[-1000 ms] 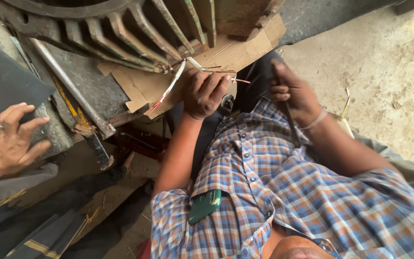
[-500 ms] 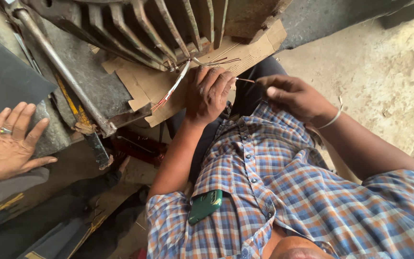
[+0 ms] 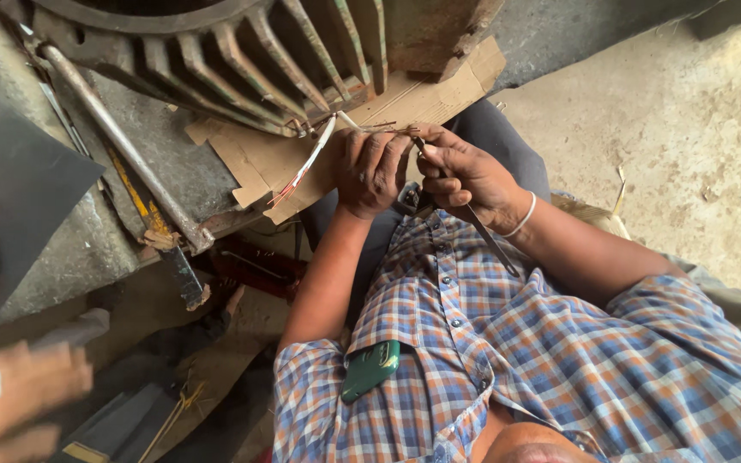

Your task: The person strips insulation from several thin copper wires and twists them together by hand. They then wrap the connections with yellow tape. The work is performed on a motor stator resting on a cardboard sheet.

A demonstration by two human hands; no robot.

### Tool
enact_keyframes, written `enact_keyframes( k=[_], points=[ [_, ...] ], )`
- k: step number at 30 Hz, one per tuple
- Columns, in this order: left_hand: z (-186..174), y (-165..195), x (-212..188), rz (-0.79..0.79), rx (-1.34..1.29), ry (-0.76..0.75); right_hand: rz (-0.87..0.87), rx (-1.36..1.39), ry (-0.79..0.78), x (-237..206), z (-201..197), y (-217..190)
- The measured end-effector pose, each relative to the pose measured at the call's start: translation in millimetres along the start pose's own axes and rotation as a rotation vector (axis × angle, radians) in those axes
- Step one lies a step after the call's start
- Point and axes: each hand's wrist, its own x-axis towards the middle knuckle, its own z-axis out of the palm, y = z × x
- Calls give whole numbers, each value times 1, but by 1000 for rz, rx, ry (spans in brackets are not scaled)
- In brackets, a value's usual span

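Hands meet at the edge of the ribbed grey metal motor housing [image 3: 242, 60]: the left hand [image 3: 372, 167] pinches thin copper wires [image 3: 383, 129], lying over a torn brown cardboard sheet [image 3: 405, 99]. Beside it, the right hand [image 3: 465, 171] is clenched around 1 slim dark metal tool [image 3: 482, 236], its tip at those wires. A blurred co-worker's hand [image 3: 10, 403] sits at lower left.

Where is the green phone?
In the head view, the green phone sits low and centre-left in the checked shirt's chest pocket, below the left forearm.
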Motion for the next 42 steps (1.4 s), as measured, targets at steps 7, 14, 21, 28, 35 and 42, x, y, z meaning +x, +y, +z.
enact_keyframes(
  k=[7, 14, 21, 28, 35, 42],
  points=[
    [9, -6, -5, 89, 41, 51, -191, -35, 147, -17, -9, -16],
    [2, -16, -14, 153, -98, 73, -415, -728, 261, -58, -21, -63],
    [5, -18, -15, 181, -110, 159, -625, -1850, 161, -31, -14, -50],
    [6, -18, -17, 175, -130, 189, -1236, -2479, 10, -4, 18, -48],
    [9, -16, -17, 176, -75, 235, -1376, -2726, -293, 7, 34, -57],
    [4, -10, -16, 132, -71, 204, -1347, -2601, -494, -32, 33, -55]
  ],
)
